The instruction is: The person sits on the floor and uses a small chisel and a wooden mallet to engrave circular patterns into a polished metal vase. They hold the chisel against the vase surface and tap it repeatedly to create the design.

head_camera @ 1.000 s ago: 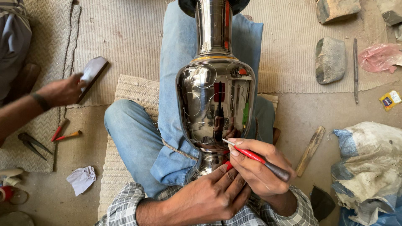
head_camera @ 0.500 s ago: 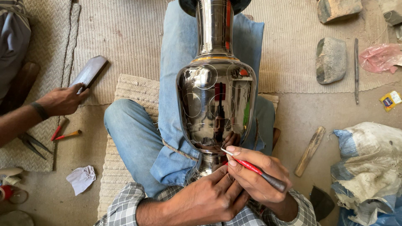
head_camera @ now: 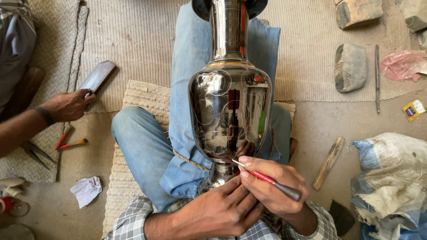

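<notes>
While the polished metal vase point(head_camera: 229, 109) lies along the person's jeans-clad legs, neck pointing away, the right hand point(head_camera: 273, 189) pinches a red-handled engraving tool point(head_camera: 267, 179) between thumb and fingertips, its tip at the vase's lower edge. The left hand point(head_camera: 222, 209) rests against the right, fingers pressed together by the foot of the vase. A co-worker's hand point(head_camera: 66, 106) grips a flat grey block point(head_camera: 98, 76) at the woven mat's point(head_camera: 133, 44) left edge, well apart. Bare floor point(head_camera: 311, 129) opens to the right, before a wooden stick point(head_camera: 328, 162).

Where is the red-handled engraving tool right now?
In the head view, the red-handled engraving tool sits low and right of centre, held in the right hand, its tip at the shiny metal vase base.
</notes>
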